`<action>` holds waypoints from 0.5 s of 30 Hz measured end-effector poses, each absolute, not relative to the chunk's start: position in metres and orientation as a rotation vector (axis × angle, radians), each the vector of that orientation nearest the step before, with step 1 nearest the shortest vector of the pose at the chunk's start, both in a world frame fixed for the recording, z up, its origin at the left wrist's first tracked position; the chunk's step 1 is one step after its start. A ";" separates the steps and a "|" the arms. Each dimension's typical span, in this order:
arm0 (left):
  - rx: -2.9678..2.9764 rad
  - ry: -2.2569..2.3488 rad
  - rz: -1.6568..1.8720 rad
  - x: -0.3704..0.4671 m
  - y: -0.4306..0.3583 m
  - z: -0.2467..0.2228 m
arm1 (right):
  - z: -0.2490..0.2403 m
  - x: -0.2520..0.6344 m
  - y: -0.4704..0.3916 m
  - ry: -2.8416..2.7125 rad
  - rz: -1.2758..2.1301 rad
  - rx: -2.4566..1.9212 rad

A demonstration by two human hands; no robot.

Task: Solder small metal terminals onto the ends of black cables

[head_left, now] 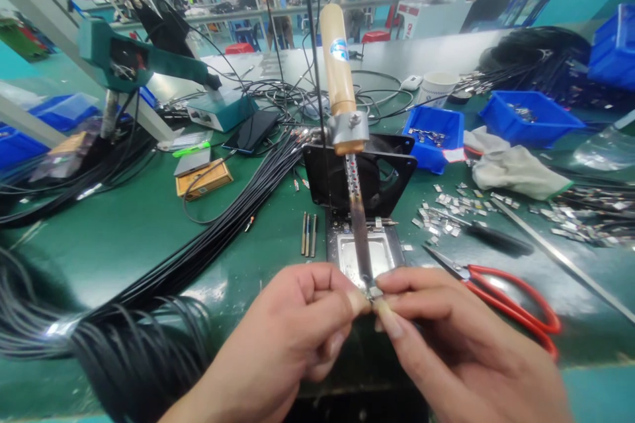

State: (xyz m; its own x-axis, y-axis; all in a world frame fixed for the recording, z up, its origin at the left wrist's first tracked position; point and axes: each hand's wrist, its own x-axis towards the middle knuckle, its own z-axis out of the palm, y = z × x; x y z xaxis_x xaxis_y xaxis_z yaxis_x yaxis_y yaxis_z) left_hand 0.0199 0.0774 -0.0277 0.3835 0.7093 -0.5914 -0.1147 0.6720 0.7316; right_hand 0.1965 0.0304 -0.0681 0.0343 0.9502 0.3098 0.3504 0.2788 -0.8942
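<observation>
A soldering iron [361,238] with a wooden handle [338,53] is clamped upright, its tip pointing down at my fingers. Between the fingertips of my right hand [446,330] is a small silver metal connector piece [374,291], close below the iron's tip. My left hand [302,317] is closed in a pinch against the same spot, and what its fingers grip is hidden. Behind the hands lies a shallow metal tray [347,258] with a shiny surface. A black fan frame [322,178] stands behind the iron.
Red-handled scissors [516,297] lie beside my right hand, near scattered metal pieces [446,211]. Blue bins [530,122] and a glove [520,172] are farther right. Bundled black cables [218,238] cross the left side. Several thin rods [308,234] lie left of the tray.
</observation>
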 end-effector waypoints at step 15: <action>0.710 1.030 0.525 0.020 0.074 -0.030 | -0.070 0.183 0.032 -1.118 1.235 -1.303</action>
